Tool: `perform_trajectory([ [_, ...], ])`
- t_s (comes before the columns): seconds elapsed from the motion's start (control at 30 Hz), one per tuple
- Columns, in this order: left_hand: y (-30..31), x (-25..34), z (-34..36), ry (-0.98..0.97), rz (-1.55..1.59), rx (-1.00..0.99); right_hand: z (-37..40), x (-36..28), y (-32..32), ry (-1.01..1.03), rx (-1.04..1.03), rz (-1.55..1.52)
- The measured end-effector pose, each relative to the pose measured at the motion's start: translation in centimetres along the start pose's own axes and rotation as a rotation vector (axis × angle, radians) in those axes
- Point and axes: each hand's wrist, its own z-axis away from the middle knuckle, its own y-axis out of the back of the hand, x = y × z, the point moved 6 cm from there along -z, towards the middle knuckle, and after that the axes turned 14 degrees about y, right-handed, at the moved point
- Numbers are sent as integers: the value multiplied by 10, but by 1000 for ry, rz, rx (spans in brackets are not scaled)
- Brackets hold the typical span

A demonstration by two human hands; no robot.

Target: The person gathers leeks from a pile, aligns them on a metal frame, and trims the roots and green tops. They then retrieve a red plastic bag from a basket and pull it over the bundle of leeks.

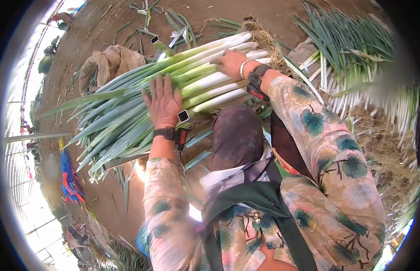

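Observation:
A thick bundle of long green onions (205, 83) lies across a low metal frame (195, 116), green leaves to the left, white stalks and brown roots to the right. My left hand (164, 101) rests flat on the green part with its fingers spread. Over the white stalks near the roots is my right hand (230, 64), its fingers bent down onto the upper stalks; whether they grip any is hidden. Both wrists wear dark straps.
A large pile of green onions (354, 54) with roots lies at the right. Beyond the bundle are a tan cloth sack (110, 65) and loose leaves on the soil. Blue and red material (70, 176) lies at the left. My covered knee is just below the bundle.

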Motion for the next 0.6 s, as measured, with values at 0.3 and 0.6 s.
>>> perform_trajectory([
  [0.3, -20, -10, 0, 40, -81, -191, 161, 138, 103, 100, 464, 192],
  [0.6, -17, -5, -5, 22, -110, -267, 439, 393, -100, -1049, 403, -379],
])
